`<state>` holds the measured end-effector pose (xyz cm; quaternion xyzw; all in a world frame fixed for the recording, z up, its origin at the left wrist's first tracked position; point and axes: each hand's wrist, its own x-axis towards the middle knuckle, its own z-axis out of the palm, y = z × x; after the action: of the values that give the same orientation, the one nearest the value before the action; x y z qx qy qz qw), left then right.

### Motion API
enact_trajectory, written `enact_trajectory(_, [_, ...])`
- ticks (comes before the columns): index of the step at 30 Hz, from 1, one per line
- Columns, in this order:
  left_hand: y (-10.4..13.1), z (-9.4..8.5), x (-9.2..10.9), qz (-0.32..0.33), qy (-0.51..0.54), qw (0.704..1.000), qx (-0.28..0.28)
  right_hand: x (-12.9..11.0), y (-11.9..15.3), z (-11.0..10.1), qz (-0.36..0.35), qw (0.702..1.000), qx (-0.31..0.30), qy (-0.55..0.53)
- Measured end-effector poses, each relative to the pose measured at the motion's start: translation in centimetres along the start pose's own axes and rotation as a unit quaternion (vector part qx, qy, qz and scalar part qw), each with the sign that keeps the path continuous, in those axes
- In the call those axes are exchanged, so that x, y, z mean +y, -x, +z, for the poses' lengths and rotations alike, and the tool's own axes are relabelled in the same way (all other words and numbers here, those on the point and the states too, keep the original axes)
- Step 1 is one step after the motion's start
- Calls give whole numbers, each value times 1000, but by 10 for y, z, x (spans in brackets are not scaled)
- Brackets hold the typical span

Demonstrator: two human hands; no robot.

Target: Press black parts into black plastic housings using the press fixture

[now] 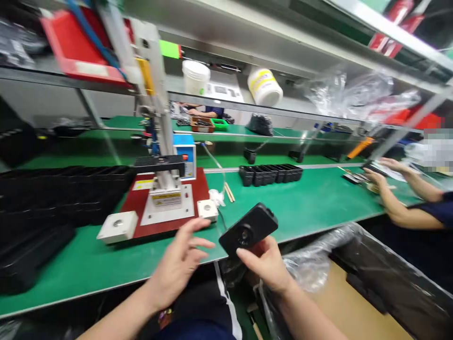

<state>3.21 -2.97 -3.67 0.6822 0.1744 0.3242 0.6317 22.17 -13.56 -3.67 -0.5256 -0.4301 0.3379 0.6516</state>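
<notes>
My right hand [267, 264] grips a black rectangular plastic housing [260, 224] with a round recess on its face, thumb near the recess. The housing is tilted and held above the front edge of the green bench [311, 203]. To its left, my left hand [182, 257] is raised with fingers apart and holds nothing. Just beyond that hand stands a bench press [164, 189] on a dark red base, with a white button block [118, 226] at its left corner and another white button block [207, 210] at its right.
Black housings [63, 193] are stacked on the left. A row of small black parts [271, 174] stands at the back. A plastic-lined box [354, 297] is below the bench at right. A co-worker's arms [406, 203] reach in from the right. A shelf [226, 106] spans overhead.
</notes>
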Motion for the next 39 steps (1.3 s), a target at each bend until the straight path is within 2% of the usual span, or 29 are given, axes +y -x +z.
enact_trajectory(2, [6, -1, -1, 1, 35, 999, -22, 2, 0, 38, 28, 997, -74, -25])
enact_trajectory(3, [7, -3, -1, 12, 45, 999, -6, 2, -1, 50, 31, 995, -94, -23])
enact_trajectory(5, [9, -12, -1, 55, 17, 997, 48, 0, -6, 66, -4, 993, -120, 16])
enact_trajectory(7, [13, -31, 2, 128, -80, 984, 95, -5, -15, 72, -36, 985, -156, 62])
enact_trajectory(9, [18, -56, 6, 213, -195, 951, 107, -13, -26, 73, -10, 979, -197, 55])
enact_trajectory(12, [21, -89, 15, 319, -337, 877, 128, -22, -41, 76, 35, 975, -221, 2])
enact_trajectory(15, [13, -108, 24, 364, -422, 816, 151, -29, -61, 84, -28, 980, -185, 65])
enact_trajectory(17, [1, -114, 33, 383, -438, 800, 146, -35, -79, 90, -106, 970, -171, 139])
enact_trajectory(20, [-26, -122, 50, 391, -434, 799, 141, -48, -116, 98, -222, 938, -187, 190])
enact_trajectory(23, [-62, -135, 67, 395, -418, 800, 170, -59, -164, 106, -310, 907, -193, 209])
enact_trajectory(26, [-97, -153, 74, 403, -424, 788, 192, -62, -211, 113, -330, 896, -197, 222])
enact_trajectory(29, [-119, -168, 70, 366, -440, 795, 203, -55, -242, 118, -314, 900, -205, 222])
enact_trajectory(33, [-127, -177, 57, 311, -424, 827, 201, -42, -253, 122, -306, 903, -211, 215])
enact_trajectory(39, [-126, -175, 54, 294, -326, 879, 186, -34, -247, 124, -298, 911, -198, 208])
